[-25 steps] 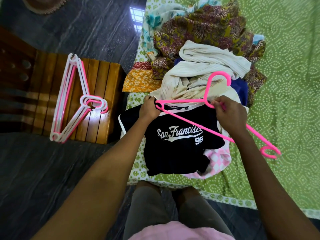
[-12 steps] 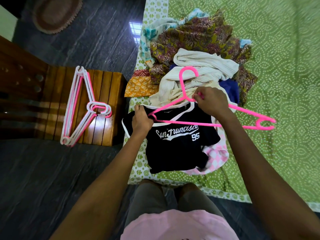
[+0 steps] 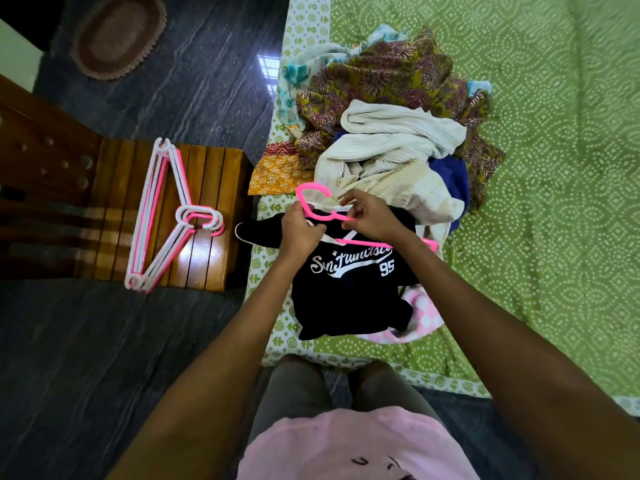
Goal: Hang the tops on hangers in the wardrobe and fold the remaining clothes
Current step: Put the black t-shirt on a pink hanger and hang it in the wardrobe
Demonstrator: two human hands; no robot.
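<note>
The left hand (image 3: 300,233) pinches the black top's (image 3: 349,289) neck open while the right hand's (image 3: 370,216) fingers pinch the pink hanger (image 3: 313,202), so it slides inside.

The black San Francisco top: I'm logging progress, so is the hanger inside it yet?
Partly in. The pink hanger has one arm under the black top at the neckline; its hook and other end show outside.

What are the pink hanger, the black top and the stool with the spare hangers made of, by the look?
Pink hanger: looks like moulded plastic, thin, smooth and evenly coloured.
Black top: soft knit fabric, probably cotton jersey; it drapes, white print on the chest.
Stool: slatted wood, glossy varnish, bright reflection on the slats.
</note>
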